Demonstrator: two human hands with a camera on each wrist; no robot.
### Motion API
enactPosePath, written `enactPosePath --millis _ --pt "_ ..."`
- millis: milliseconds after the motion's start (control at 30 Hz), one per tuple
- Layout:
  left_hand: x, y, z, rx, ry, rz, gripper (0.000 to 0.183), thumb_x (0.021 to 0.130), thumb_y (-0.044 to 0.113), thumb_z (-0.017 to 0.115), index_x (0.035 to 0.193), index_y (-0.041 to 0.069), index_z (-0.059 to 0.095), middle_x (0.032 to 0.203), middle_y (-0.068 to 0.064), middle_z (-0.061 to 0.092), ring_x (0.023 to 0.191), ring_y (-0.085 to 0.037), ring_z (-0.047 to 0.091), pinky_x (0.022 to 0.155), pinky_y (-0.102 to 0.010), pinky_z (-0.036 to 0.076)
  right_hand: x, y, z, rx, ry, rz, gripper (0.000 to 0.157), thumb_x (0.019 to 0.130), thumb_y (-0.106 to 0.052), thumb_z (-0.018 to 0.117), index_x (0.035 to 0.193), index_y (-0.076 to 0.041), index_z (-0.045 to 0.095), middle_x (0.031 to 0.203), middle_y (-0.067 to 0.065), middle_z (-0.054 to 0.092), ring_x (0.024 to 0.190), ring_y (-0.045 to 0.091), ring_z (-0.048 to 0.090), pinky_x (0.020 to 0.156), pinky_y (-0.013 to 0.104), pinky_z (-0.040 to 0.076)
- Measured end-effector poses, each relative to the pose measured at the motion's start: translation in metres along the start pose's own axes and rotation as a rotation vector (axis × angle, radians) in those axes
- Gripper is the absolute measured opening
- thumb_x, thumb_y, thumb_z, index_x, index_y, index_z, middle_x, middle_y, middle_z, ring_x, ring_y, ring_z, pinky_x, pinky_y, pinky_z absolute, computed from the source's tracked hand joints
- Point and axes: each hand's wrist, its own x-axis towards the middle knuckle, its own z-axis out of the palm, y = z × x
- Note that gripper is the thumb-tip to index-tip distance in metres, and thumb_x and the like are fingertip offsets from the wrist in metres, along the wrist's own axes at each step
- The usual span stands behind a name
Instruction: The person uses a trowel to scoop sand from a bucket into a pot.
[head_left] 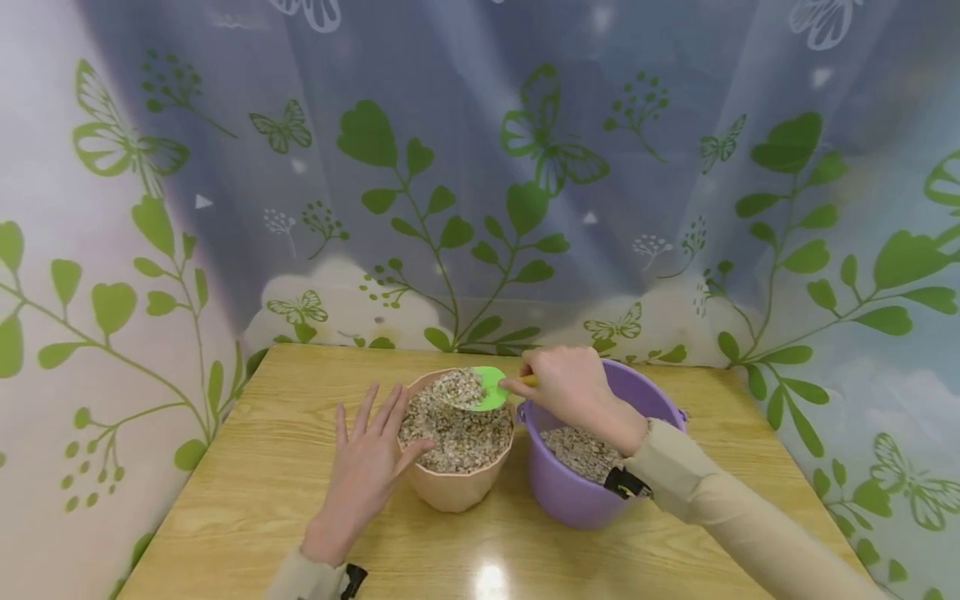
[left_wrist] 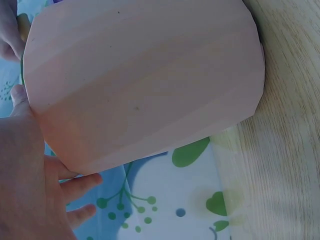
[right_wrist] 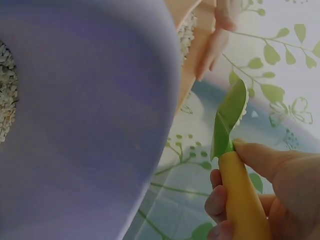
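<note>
My right hand [head_left: 572, 390] grips the yellow handle of a small trowel [right_wrist: 245, 200], its thumb near the neck. The green blade [head_left: 491, 390], loaded with pale gravel [head_left: 459, 387], is over a peach faceted flower pot [head_left: 453, 492]. Gravel also fills the pot nearly to its rim. At the pot's left side is my left hand [head_left: 367, 467], fingers spread and straight, thumb across the rim. In the left wrist view, that hand [left_wrist: 25, 175] lies against the pot's wall. Right of the pot stands a purple bucket [head_left: 573, 504] with more gravel inside, partly hidden by my right forearm.
Pot and bucket stand close together on a light wooden table [head_left: 247, 483]. A curtain [head_left: 465, 208] printed with leaves and butterflies hangs behind the table and along both sides. Black straps [head_left: 628, 483] circle both wrists.
</note>
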Motion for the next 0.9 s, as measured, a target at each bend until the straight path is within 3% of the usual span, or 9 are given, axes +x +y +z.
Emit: enactPosePath --millis 167,367,600,900 --pt "-0.001 0.001 0.0 -0.003 0.008 0.005 0.087 0.095 0.066 0.052 0.159 0.01 0.033 0.163 -0.008 0.033 0.155 -0.034 0.017 0.119 -0.07 0.004 0.01 -0.01 0.004 -0.019 -0.098 -0.029 0.047 0.091 -0.057 0.069 0.06 -0.023 0.058 0.051 -0.011 0.044 0.045 0.007 0.037 0.04 0.024 0.025" --pt "-0.001 0.0 -0.001 -0.01 0.013 0.007 0.089 0.094 0.067 0.053 0.159 0.009 0.033 0.163 -0.009 0.035 0.155 -0.034 0.017 0.12 -0.069 0.002 0.021 -0.019 0.007 -0.123 -0.097 -0.117 0.063 0.088 -0.058 0.071 0.051 -0.021 0.035 0.047 -0.01 0.027 0.044 0.007 0.028 0.041 0.022 0.018" --pt "-0.001 0.0 -0.001 -0.012 0.011 0.005 0.089 0.094 0.067 0.052 0.159 0.009 0.031 0.164 -0.008 0.03 0.155 -0.035 0.016 0.12 -0.069 0.002 0.027 -0.03 0.008 -0.23 -0.08 -0.179 0.063 0.085 -0.061 0.072 0.053 -0.02 0.036 0.049 -0.009 0.031 0.046 0.008 0.031 0.046 0.024 0.03" --pt "-0.001 0.0 0.0 -0.033 0.019 0.011 0.087 0.095 0.064 0.054 0.158 0.008 0.032 0.164 -0.009 0.032 0.154 -0.036 0.017 0.12 -0.07 0.002 0.021 -0.024 -0.003 -0.16 -0.126 -0.266 0.057 0.081 -0.058 0.078 0.054 -0.023 0.041 0.049 -0.012 0.029 0.047 0.005 0.027 0.043 0.021 0.017"
